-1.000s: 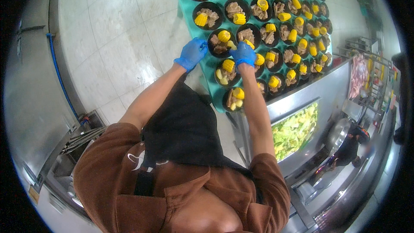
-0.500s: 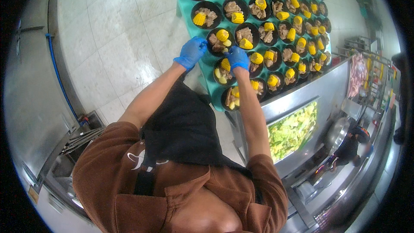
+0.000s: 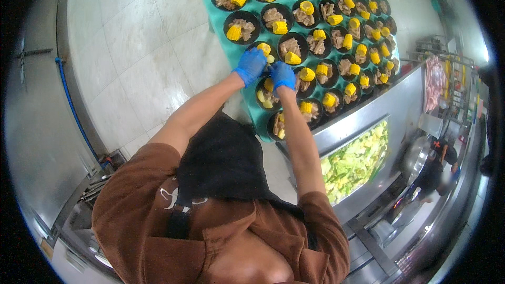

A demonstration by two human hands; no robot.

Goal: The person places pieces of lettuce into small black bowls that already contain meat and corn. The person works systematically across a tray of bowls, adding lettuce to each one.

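Observation:
My left hand (image 3: 251,66), in a blue glove, is over the near left side of a black bowl (image 3: 254,47). Its fingers curl inward, and what they hold is hidden. Close beside it, my blue-gloved right hand (image 3: 283,77) is bent downward at the bowl's near right rim with its fingers closed; their contents cannot be made out. A corn piece (image 3: 264,49) shows in this bowl, with pale yellow chunks below it. Nearer to me, another black bowl (image 3: 267,97) holds meat, corn and pale yellow chunks, partly under my right hand.
A green table (image 3: 223,39) carries rows of black bowls with meat and corn. To the right, a steel counter (image 3: 336,139) has a tray of chopped green leaves (image 3: 355,163). Another person (image 3: 431,173) stands farther right by a large metal bowl (image 3: 415,158). Pale floor tiles (image 3: 142,63) lie left.
My left hand has moved right and slightly down over the bowl, closer to my right hand. My right hand has shifted slightly left and down. The other person has moved a little.

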